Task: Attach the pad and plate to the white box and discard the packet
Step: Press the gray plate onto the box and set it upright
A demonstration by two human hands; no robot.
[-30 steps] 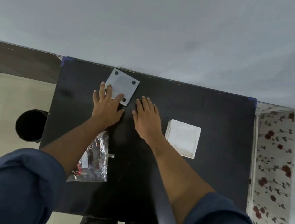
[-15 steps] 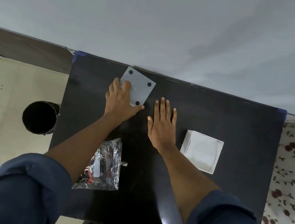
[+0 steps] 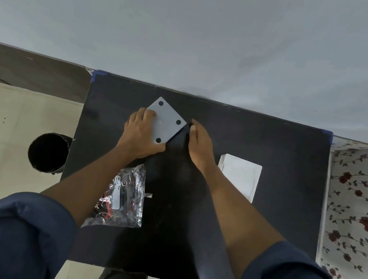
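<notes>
A grey square plate [image 3: 166,124] with dark round holes at its corners lies turned like a diamond at the back of the black table [image 3: 261,225]. My left hand [image 3: 141,135] grips its left edge, with the thumb at the lower corner. My right hand [image 3: 200,145] stands on its side just right of the plate, fingers straight, tips by the plate's right corner, holding nothing. The white box [image 3: 240,176] rests flat to the right of my right wrist. A clear plastic packet [image 3: 124,196] with red and black parts lies under my left forearm. I cannot make out a pad.
A black round bin [image 3: 48,153] stands on the pale floor left of the table. A flowered cloth [image 3: 348,215] runs along the table's right side. A grey wall rises right behind the table's far edge.
The plate has turned clockwise under my left hand, from nearly square-on to a diamond. My right hand has risen from flat on the table onto its side and moved toward the plate.
</notes>
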